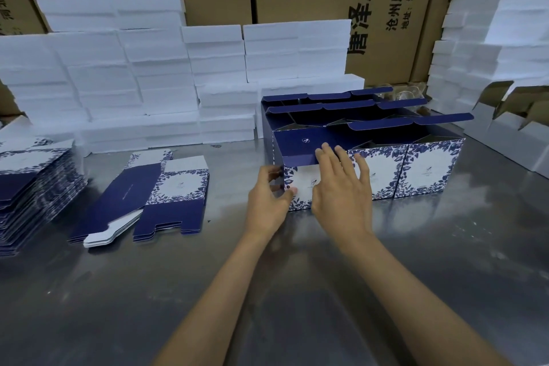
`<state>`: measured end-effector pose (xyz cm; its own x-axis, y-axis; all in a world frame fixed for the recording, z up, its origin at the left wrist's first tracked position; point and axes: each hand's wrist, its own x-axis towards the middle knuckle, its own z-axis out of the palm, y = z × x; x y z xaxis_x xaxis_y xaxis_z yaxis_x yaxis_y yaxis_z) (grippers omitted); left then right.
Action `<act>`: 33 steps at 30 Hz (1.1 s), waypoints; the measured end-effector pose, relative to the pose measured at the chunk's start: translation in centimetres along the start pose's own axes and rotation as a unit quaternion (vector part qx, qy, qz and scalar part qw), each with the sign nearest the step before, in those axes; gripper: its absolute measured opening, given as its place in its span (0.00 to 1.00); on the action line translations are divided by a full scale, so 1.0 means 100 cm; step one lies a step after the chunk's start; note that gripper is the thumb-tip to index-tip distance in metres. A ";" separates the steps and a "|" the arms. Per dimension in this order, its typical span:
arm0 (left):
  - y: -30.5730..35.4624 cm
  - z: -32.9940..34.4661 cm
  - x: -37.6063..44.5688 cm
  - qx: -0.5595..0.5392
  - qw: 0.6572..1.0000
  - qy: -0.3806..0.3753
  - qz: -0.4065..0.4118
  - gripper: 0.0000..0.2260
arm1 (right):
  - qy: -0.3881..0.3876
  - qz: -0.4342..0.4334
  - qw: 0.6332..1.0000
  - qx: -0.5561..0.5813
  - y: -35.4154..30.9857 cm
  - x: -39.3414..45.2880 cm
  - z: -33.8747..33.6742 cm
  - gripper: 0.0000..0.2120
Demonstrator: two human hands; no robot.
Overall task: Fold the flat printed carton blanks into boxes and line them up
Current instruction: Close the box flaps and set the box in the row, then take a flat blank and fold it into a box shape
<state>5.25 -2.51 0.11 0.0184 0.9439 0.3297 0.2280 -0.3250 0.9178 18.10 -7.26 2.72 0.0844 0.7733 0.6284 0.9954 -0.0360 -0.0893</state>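
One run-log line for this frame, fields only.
step: placing folded box at row's left end | left hand: pinching box corner | right hand: flat on front | flat blanks: waiting left

On the steel worktop point(297, 291), the left hand point(267, 202) pinches the left corner of a blue-and-white floral printed carton box point(300, 184), and the right hand point(341, 187) lies flat-fingered on its front. Folded boxes point(416, 169) line up rightward; flat carton blanks point(154, 199) lie toward the left edge.

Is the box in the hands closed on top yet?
Open: the box between left hand and right hand has its navy lid flap standing up.
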 end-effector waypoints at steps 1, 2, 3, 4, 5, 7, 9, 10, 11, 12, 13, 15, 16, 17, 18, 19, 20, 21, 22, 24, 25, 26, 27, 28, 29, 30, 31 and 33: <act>-0.002 0.002 0.002 0.003 1.000 0.006 0.001 0.19 | -0.003 0.001 1.000 -0.004 0.001 0.002 0.003 0.29; -0.004 0.004 0.004 0.003 1.000 0.010 0.003 0.19 | -0.005 0.003 1.000 -0.006 0.001 0.004 0.005 0.30; -0.006 0.005 0.005 0.003 1.000 0.013 0.005 0.18 | -0.006 0.007 1.000 -0.006 0.001 0.004 0.007 0.30; -0.008 0.005 0.006 0.004 1.000 0.012 0.006 0.18 | -0.008 0.009 1.000 -0.005 0.001 0.003 0.008 0.31; -0.010 0.005 0.005 0.006 1.000 0.010 0.004 0.18 | -0.012 0.011 1.000 -0.006 0.001 0.002 0.010 0.33; -0.015 0.003 0.005 0.011 1.000 0.001 -0.009 0.18 | -0.022 0.010 1.000 -0.005 0.000 -0.002 0.013 0.37; -0.018 0.000 0.004 0.015 1.000 -0.013 -0.017 0.19 | -0.022 0.010 1.000 -0.002 0.000 -0.007 0.016 0.41; -0.018 -0.002 0.003 0.019 0.999 -0.020 -0.016 0.19 | -0.015 0.010 1.000 -0.002 0.000 -0.010 0.016 0.42; -0.017 -0.005 0.003 0.025 0.999 -0.022 -0.010 0.20 | -0.002 0.005 1.000 -0.006 -0.002 -0.014 0.016 0.44; -0.015 -0.009 0.003 0.033 0.999 -0.018 0.001 0.21 | 0.014 -0.009 1.000 -0.012 -0.005 -0.018 0.015 0.45; -0.012 -0.014 0.004 0.040 0.999 -0.009 0.014 0.21 | 0.030 -0.034 0.999 -0.016 -0.008 -0.022 0.014 0.45; -0.007 -0.027 0.005 0.048 0.998 0.010 0.031 0.20 | 0.054 -0.105 0.993 -0.008 -0.020 -0.028 0.013 0.43; -0.005 -0.034 0.006 0.052 0.998 0.016 0.031 0.18 | 0.059 -0.144 0.988 0.004 -0.027 -0.030 0.013 0.41; -0.004 -0.043 0.007 0.056 0.998 0.019 0.028 0.16 | 0.054 -0.182 0.982 0.023 -0.037 -0.032 0.012 0.39; -0.004 -0.052 0.009 0.061 0.998 0.019 0.027 0.14 | 0.037 -0.211 0.975 0.050 -0.047 -0.033 0.012 0.37; -0.004 -0.062 0.009 0.068 0.997 0.021 0.030 0.13 | 0.011 -0.228 0.970 0.085 -0.058 -0.034 0.013 0.36; -0.004 -0.071 0.009 0.075 0.996 0.025 0.028 0.15 | -0.019 -0.231 0.965 0.123 -0.069 -0.035 0.014 0.35; -0.006 -0.080 0.009 0.079 0.996 0.033 0.020 0.16 | -0.048 -0.218 0.961 0.162 -0.078 -0.036 0.016 0.35; -0.008 -0.088 0.007 0.077 0.996 0.042 0.008 0.18 | -0.071 -0.193 0.958 0.198 -0.084 -0.035 0.019 0.33; -0.016 -0.102 0.003 0.077 0.995 0.066 -0.013 0.18 | -0.108 -0.131 0.955 0.244 -0.091 -0.031 0.025 0.31; -0.020 -0.109 0.000 0.081 0.993 0.080 -0.019 0.18 | -0.122 -0.108 0.956 0.245 -0.091 -0.029 0.027 0.30; -0.024 -0.115 -0.001 0.082 0.992 0.094 -0.022 0.18 | -0.131 -0.092 0.958 0.237 -0.089 -0.028 0.030 0.29; -0.026 -0.121 -0.001 0.080 0.990 0.110 -0.025 0.18 | -0.138 -0.080 0.961 0.226 -0.086 -0.027 0.033 0.28; -0.025 -0.128 -0.001 0.076 0.988 0.130 -0.027 0.17 | -0.140 -0.066 0.964 0.218 -0.083 -0.028 0.034 0.28; -0.023 -0.135 0.001 0.073 0.985 0.156 -0.026 0.17 | -0.137 -0.050 0.966 0.213 -0.080 -0.028 0.034 0.27; -0.021 -0.141 0.003 0.073 0.980 0.181 -0.025 0.17 | -0.130 -0.030 0.969 0.210 -0.077 -0.028 0.034 0.27; -0.019 -0.147 0.004 0.078 0.976 0.204 -0.025 0.16 | -0.121 -0.006 0.970 0.210 -0.075 -0.029 0.034 0.26; -0.019 -0.160 0.005 0.112 0.963 0.245 -0.029 0.15 | -0.105 0.037 0.971 0.213 -0.074 -0.029 0.032 0.25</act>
<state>-10.78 -2.34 2.06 -0.4486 0.8019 0.3947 0.4205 -0.2003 0.8849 10.30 -7.16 -0.93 0.0983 0.8925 0.4402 0.8736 0.1344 -0.4676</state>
